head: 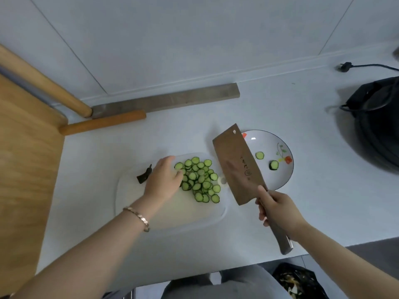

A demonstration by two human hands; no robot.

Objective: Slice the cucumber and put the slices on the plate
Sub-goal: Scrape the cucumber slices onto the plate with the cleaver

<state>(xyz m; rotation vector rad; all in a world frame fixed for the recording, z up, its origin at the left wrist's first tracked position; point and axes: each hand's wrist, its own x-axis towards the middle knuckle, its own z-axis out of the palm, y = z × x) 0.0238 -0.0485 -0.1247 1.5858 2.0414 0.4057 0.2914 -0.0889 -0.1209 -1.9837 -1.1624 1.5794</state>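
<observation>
Left hand [162,180] fingers spread on cucumber slices [199,180]; right hand [277,209] fingers wrapped round cleaver [237,165]; plate [285,175] at 3 o'clock.

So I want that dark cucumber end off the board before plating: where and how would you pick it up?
Probably pinch the cucumber end across its narrow middle, coming from above and the board's left edge. It lies flat and slightly curved on the cutting board, apart from the slices, with the left hand just to its right, so the left side looks open.
</observation>
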